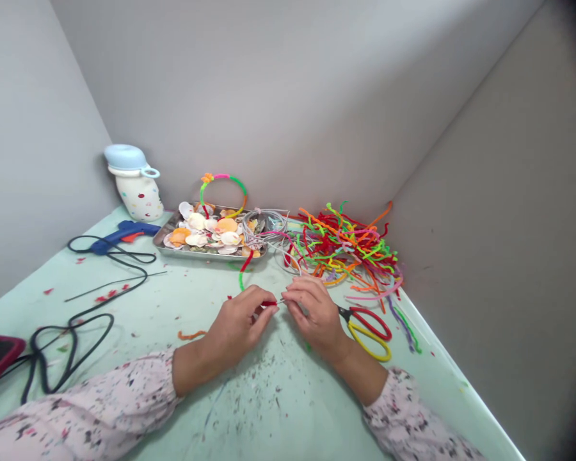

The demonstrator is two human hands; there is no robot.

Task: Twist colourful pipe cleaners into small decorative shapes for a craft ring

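Between thumb and fingers, my left hand (242,320) pinches a short red fuzzy pipe cleaner piece (269,303). From its right end a thin grey wire (281,301) reaches toward my right hand (314,314), whose fingertips are closed on that wire. Just behind my left hand rises a curved strand with red and green pipe cleaner sections (244,271); whether it joins the wire I cannot tell. Scissors (370,330) with one red and one yellow handle lie beside my right wrist, their blades partly hidden by the hand.
A metal tray of seashells (211,255) stands at the back, with a colourful pipe cleaner ring (245,186) upright in it. Right of it lie coiled grey wire (266,224) and heaped pipe cleaners (345,243). A blue glue gun (108,242), black cord (72,320), bottle (139,195) and phone (0,358) occupy the left.
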